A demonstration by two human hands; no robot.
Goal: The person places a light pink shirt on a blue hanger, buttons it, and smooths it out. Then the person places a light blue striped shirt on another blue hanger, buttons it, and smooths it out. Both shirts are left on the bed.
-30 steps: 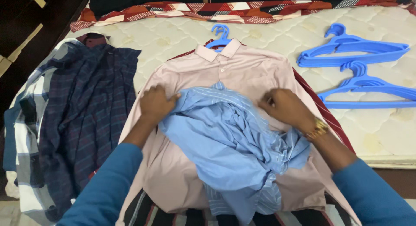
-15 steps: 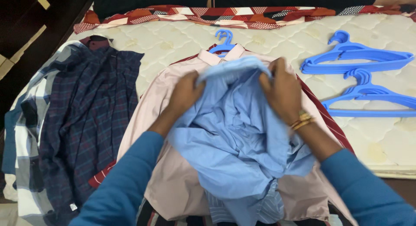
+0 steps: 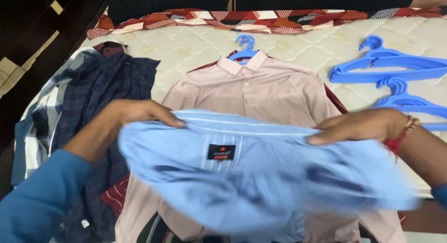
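I hold a light blue shirt (image 3: 260,177) stretched wide above the bed, its collar edge and a small dark label facing me. My left hand (image 3: 135,113) grips its left shoulder and my right hand (image 3: 363,125) grips its right shoulder. Under it lies a pale pink shirt (image 3: 260,89) on a blue hanger (image 3: 245,46), spread flat on the mattress. The lower half of the pink shirt is hidden by the blue one.
Dark plaid shirts (image 3: 88,98) lie heaped at the left of the quilted mattress (image 3: 186,45). Several loose blue hangers (image 3: 396,70) lie at the right. A patterned red cloth (image 3: 260,18) runs along the far edge. A dark floor lies to the left.
The blue shirt was bunched up on the pink shirt. My hands lifted it, then pulled apart, spreading it wide by its shoulders toward me.
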